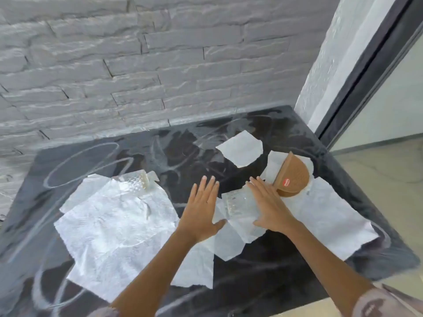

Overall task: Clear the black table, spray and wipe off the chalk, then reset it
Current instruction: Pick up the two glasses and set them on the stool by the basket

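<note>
Grey brick wall (137,53) backs a black counter (258,282) set in a corner, with a dark-framed glass pane (375,65) at right; chalk loops (80,165) and smears cover the top, so wiping is judged not yet begun. Loose paper towel sheets (109,225) lie across the counter, a second ribbed glass (137,183) sits at the far edge of the largest sheet, and a brown paper bowl (291,177) rests tipped on its side on another sheet. The left hand (201,209) is flat with fingers straight, holding nothing, just beside a ribbed glass (238,202); the right hand (267,207) lies against that glass's other side with fingers extended, not curled round it. Likely hazards: a glass taken between flat palms may slip and drop onto the hard top; the sheets beneath it may slide or lift with it; the tipped bowl, just beside the right hand, may be knocked and roll toward the counter's right edge; dragged paper may spread dry chalk
</note>
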`<state>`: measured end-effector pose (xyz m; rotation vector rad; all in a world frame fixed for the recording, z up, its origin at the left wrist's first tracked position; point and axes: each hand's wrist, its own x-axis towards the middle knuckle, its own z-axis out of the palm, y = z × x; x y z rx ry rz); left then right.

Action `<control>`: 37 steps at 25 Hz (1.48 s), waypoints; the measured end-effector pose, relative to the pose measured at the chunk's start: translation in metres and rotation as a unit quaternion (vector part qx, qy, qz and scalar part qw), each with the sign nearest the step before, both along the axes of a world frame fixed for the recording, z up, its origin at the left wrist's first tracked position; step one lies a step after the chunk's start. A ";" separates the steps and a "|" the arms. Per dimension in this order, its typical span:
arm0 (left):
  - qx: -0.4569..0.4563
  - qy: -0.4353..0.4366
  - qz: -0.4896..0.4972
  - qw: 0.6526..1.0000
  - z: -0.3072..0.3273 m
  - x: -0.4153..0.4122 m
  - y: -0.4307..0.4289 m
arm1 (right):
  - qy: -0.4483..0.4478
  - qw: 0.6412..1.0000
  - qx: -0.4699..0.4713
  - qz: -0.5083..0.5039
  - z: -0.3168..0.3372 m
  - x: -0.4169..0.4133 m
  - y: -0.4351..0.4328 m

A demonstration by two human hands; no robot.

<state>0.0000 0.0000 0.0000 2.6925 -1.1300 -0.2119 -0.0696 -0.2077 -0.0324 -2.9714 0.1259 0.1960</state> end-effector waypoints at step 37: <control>-0.385 0.145 0.533 0.740 -0.015 0.071 0.241 | -0.028 0.978 -0.022 0.206 0.000 0.257 0.286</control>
